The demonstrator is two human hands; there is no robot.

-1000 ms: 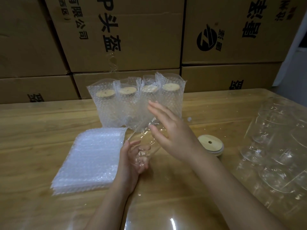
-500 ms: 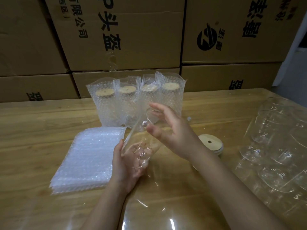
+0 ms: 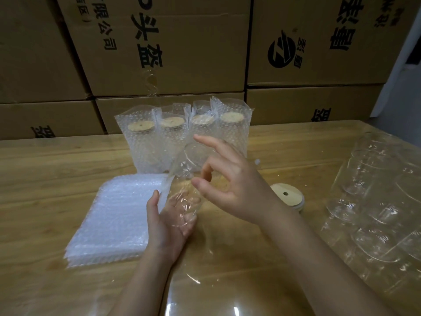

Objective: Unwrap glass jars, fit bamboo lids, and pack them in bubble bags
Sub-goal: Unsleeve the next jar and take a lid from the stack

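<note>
Our right hand [image 3: 232, 185] has lifted off the rim, forefinger straight, thumb and middle finger curled close; whether they pinch the crinkled film [image 3: 180, 201] we cannot tell. Mid-frame, the smooth clear cylindrical glass jar [image 3: 182, 176] tilts mouth-up toward upper centre, its base gripped in the curled fingers of our left hand [image 3: 168, 226].

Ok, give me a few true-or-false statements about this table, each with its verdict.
1. Four packed jars stand in a row in bubble bags. True.
2. The left hand is empty. False: it holds a glass jar.
3. A bamboo lid lies on the table, right of both hands. True.
4. The right hand rests flat on the table. False: it is raised by the jar's mouth.
5. The stack of bubble bags stands upright. False: it lies flat.
</note>
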